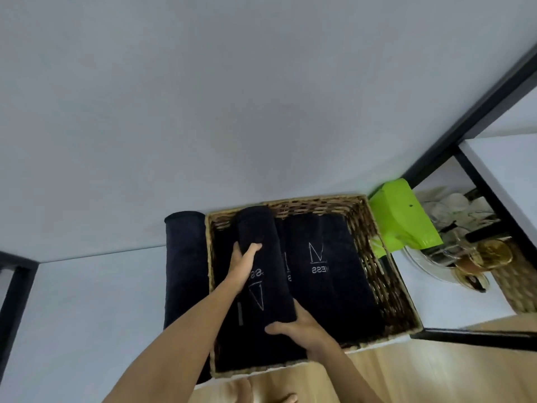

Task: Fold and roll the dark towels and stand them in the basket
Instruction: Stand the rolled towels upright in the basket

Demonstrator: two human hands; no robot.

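White shelf [87, 301] — wicker basket [386, 274] at right edge; both hands' fingers [252, 249] grasping rolled towel [261, 257] — loose grip could let it unroll.

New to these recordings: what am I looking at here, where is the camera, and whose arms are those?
There is no machine. One wide-angle camera worn on a person's head looks down at their bare arms. On a white shelf sits a woven wicker basket with dark rolled towels already inside. Both hands hold another dark rolled towel with pale lettering over the basket: the left hand grips its side, the right hand cups its near end. One more dark rolled towel lies outside, left of the basket. A bright green plastic object stands to the right.
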